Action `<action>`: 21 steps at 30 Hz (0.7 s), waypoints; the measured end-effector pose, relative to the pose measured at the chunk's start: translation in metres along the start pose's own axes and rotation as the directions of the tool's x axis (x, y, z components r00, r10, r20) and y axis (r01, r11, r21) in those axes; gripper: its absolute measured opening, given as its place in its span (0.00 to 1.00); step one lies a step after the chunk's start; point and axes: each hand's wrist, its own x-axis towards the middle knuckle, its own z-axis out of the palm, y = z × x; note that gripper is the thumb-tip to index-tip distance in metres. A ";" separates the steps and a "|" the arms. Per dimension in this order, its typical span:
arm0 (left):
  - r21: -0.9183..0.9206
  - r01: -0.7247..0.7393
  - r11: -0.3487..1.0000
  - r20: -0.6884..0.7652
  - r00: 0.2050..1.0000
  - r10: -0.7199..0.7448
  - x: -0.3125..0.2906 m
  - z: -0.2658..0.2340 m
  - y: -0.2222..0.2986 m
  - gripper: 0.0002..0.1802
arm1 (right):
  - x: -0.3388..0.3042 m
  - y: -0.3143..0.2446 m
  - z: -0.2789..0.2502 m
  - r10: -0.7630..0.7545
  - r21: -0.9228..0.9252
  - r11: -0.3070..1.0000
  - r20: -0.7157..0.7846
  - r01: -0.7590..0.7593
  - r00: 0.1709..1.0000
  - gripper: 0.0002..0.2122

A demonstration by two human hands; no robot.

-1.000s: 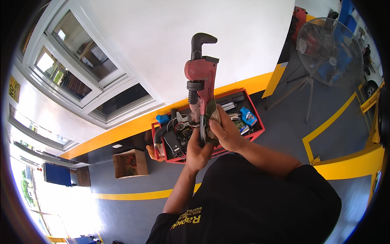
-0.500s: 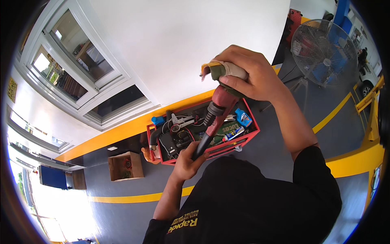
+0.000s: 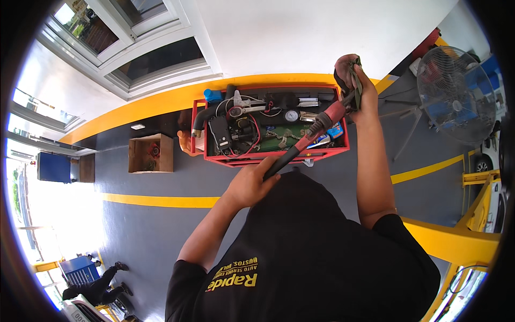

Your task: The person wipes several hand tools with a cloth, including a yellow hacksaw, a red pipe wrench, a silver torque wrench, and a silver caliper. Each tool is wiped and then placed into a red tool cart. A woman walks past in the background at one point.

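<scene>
A long red tool with a black grip and a dark ribbed collar slants up to the right in front of my chest; its exact kind I cannot make out. My left hand is closed round the lower end of the black grip. At the upper end, my right hand grips a crumpled green and reddish rag against the tool's head. The rag and fingers partly hide that head. Behind the tool stands a red tool cart holding a black box, cables, a round gauge and blue bottles.
Left of the cart, an open cardboard box sits on the grey floor beside the wall. A large stand fan is at the right, near a yellow lift post. At lower left, a person in dark clothes is beside a vehicle.
My right hand and the rag have moved right, and the rag now hangs folded over the tool's head. The tool leans further right. The view has shifted, showing a person at lower left.
</scene>
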 end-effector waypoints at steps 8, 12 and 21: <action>0.213 -0.061 0.975 -0.106 0.991 0.085 -0.006 0.014 -0.038 0.22 | -0.012 0.051 -0.064 0.084 0.366 0.889 0.459 -0.275 0.884 0.21; 0.010 0.088 0.996 0.034 0.996 -0.088 -0.011 0.011 -0.041 0.20 | -0.062 0.039 -0.021 -0.278 -0.040 0.959 0.048 0.280 0.959 0.25; -0.094 0.056 0.994 0.266 0.964 -0.029 -0.011 -0.009 -0.031 0.21 | -0.064 0.007 -0.058 -0.192 -0.451 0.854 0.194 0.262 0.962 0.21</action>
